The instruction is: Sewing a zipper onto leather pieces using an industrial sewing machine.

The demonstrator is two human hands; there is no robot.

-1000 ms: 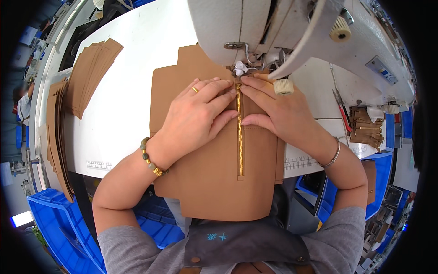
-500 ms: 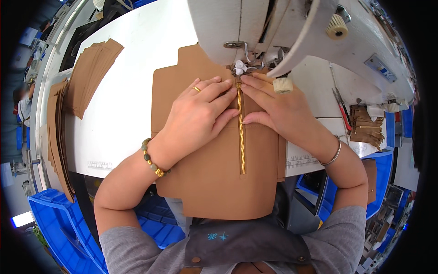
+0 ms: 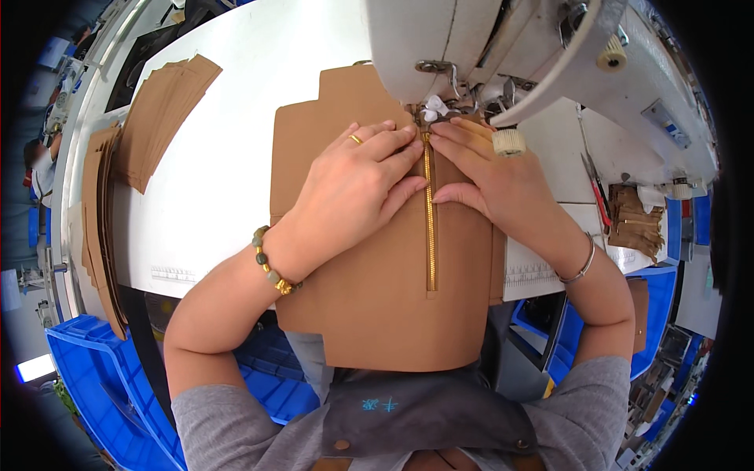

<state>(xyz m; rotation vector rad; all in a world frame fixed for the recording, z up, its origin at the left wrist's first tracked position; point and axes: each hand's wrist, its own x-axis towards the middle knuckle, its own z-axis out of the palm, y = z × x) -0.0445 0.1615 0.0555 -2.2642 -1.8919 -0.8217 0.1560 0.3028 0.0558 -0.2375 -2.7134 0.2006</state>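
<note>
A tan flat panel [image 3: 385, 314], leather-like with a notched corner, lies under the head of a white sewing machine [image 3: 416, 47]. A gold-toothed zipper [image 3: 431, 251] is set lengthwise in a slot in it. My left hand [image 3: 357, 180] lies flat on the panel left of the zipper, its fingertips near the presser foot area and its thumb beside the teeth. My right hand [image 3: 487, 177] rests on the right side, fingers stretched forward and thumb toward the zipper. Both hands are open, pressing on the panel. The needle is hidden behind white and metal parts [image 3: 434, 108].
Stacked tan pieces [image 3: 169, 118] and a further pile [image 3: 98, 228] lie at the left. Red-handled snips [image 3: 601, 204] and brown zippered pieces [image 3: 635, 220] lie at the right. Blue crates [image 3: 102, 377] stand below the table's left edge, and another blue bin [image 3: 660, 314] at right.
The whole view has shifted slightly, so the machine and panel appear a little farther right and higher. Both hands stay flat on the panel beside the zipper.
</note>
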